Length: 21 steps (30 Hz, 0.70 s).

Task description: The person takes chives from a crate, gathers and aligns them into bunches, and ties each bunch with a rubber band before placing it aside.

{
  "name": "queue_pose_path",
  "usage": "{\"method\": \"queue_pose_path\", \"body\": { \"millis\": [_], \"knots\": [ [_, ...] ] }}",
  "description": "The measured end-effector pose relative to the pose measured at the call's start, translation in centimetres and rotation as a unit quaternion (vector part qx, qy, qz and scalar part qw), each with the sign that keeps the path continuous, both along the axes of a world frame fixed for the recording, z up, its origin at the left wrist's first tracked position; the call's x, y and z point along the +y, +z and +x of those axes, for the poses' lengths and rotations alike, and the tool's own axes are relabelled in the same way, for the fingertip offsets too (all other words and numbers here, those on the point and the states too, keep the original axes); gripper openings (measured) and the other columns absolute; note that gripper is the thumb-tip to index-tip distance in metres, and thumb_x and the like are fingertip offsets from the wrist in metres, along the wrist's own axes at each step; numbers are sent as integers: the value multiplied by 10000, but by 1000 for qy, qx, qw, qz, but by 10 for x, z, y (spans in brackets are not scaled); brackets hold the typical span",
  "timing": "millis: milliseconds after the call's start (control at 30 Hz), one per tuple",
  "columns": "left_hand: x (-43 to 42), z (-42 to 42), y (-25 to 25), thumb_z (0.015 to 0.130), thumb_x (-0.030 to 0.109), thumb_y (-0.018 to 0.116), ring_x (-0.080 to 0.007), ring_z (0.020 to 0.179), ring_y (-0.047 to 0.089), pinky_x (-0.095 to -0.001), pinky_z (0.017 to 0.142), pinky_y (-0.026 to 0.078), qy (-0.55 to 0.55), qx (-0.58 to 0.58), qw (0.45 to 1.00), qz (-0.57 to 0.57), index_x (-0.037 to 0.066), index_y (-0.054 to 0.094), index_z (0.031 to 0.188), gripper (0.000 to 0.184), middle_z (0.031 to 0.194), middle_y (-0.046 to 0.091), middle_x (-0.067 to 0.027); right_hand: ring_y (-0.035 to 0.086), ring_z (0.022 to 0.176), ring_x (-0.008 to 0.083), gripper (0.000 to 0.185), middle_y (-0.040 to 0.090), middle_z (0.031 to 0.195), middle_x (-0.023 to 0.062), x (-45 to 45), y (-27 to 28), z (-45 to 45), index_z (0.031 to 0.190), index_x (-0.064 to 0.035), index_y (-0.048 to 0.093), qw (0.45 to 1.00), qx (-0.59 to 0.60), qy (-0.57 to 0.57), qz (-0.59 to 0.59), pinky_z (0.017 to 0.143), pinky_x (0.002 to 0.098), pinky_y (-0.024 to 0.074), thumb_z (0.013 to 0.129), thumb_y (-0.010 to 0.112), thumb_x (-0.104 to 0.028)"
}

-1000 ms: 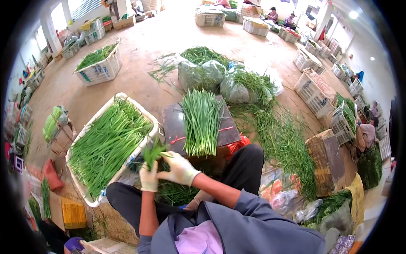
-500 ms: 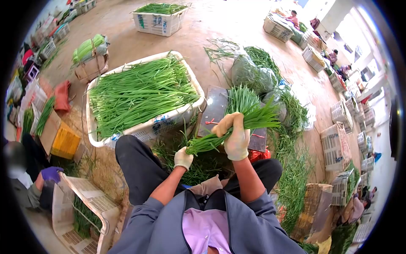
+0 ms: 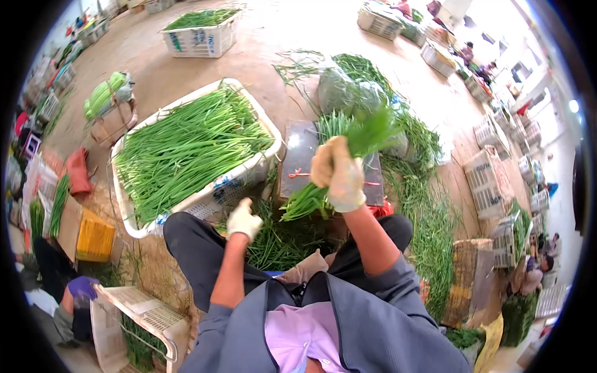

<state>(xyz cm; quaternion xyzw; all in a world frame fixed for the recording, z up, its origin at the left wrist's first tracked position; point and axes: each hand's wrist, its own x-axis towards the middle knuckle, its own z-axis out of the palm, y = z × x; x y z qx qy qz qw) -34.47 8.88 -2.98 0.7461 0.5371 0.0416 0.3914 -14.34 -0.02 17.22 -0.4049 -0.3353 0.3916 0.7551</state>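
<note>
My right hand (image 3: 341, 177), in a pale work glove, grips a bunch of green garlic chives (image 3: 305, 202) around its middle. The bunch slants, its leafy end blurred at upper right and its stalk end at lower left. My left hand (image 3: 244, 221), gloved too, is apart from the bunch, over my knee, with its fingers curled in. Whether anything small is inside it I cannot make out. Beyond my right hand, more chives (image 3: 333, 126) lie on a dark board (image 3: 300, 149) with red ties (image 3: 298, 173). Loose leaves (image 3: 283, 239) are heaped between my legs.
At front left stands a white crate (image 3: 271, 152) full of chives. Plastic-wrapped greens (image 3: 339, 93) and scattered leaves (image 3: 423, 217) lie to the right. A co-worker's purple-gloved hand (image 3: 83, 287) is at a tilted crate (image 3: 140, 304) at lower left. More crates and people line the right side.
My left hand has let go of the bunch's stalk end and moved left. My right hand has tipped the bunch steeper, its leafy end swinging up. The view has shifted slightly.
</note>
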Motion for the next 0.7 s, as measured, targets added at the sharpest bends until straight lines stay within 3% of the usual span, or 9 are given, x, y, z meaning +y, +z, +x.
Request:
{"method": "queue_pose_path", "body": {
  "millis": [67,200,267,333,433,467,533,567,700],
  "knots": [
    [17,-16,20,762,108,657,-285,1160,618,-369,989,480,54,-288,954,65,64,481,1383,647,1262,625,-202,324,387,90,447,393,510,-32,6,-13,-8,673,-105,477,998,-7,43,-47,368,283,272,1037,467,-364],
    [-4,16,122,767,115,748,-199,1201,552,-324,1058,398,-238,-515,814,-129,-25,452,1400,713,1283,594,-116,316,399,90,436,368,512,-24,29,-17,-39,659,-90,488,983,45,133,-121,392,270,265,1025,488,-326],
    [-11,22,113,832,106,709,-197,1148,571,-337,1005,439,-248,-421,851,-193,14,475,1359,584,1230,606,-86,349,436,89,373,404,555,-21,41,-11,-50,732,-81,522,974,45,170,-143,411,265,281,1009,525,-331],
    [-9,32,84,883,112,670,-187,1059,594,-333,940,470,-245,-434,833,-240,8,552,1249,398,1088,634,-52,586,697,162,349,603,818,66,47,-15,-42,1045,-8,571,974,-93,183,-93,647,299,484,924,657,-324],
    [2,28,69,890,66,625,-231,949,647,-409,893,510,-1,-639,699,-322,0,557,1243,366,1028,666,-100,624,958,310,591,605,1140,190,37,-34,-20,1242,1,529,844,-509,-167,-35,825,379,504,775,784,-257],
    [11,27,52,919,72,591,-297,950,661,-461,912,513,0,-689,626,-364,-3,525,1277,372,1044,667,-152,646,965,303,472,629,1134,187,21,-37,-17,1184,-28,592,878,-448,-118,-118,829,370,512,785,772,-205],
    [9,15,62,944,85,561,-341,1017,651,-496,944,505,151,-675,611,-385,28,502,1316,381,1075,668,-172,680,820,273,160,693,904,139,0,-69,-17,950,-14,687,872,-484,-71,-30,766,354,540,805,724,-70],
    [13,10,52,959,110,545,-356,1087,630,-513,976,488,148,-703,551,-424,69,517,1312,356,1127,662,-167,677,799,290,135,698,895,136,-11,-83,-26,918,-36,696,866,-497,-25,-46,746,358,540,792,728,-73],
    [16,7,52,894,118,651,-320,1113,573,-487,1009,435,122,-742,521,-404,96,534,1258,383,1096,612,-90,652,784,308,95,666,849,116,-35,-116,-55,903,-76,684,848,-526,16,-63,721,388,530,841,680,-149]
  ]
}}
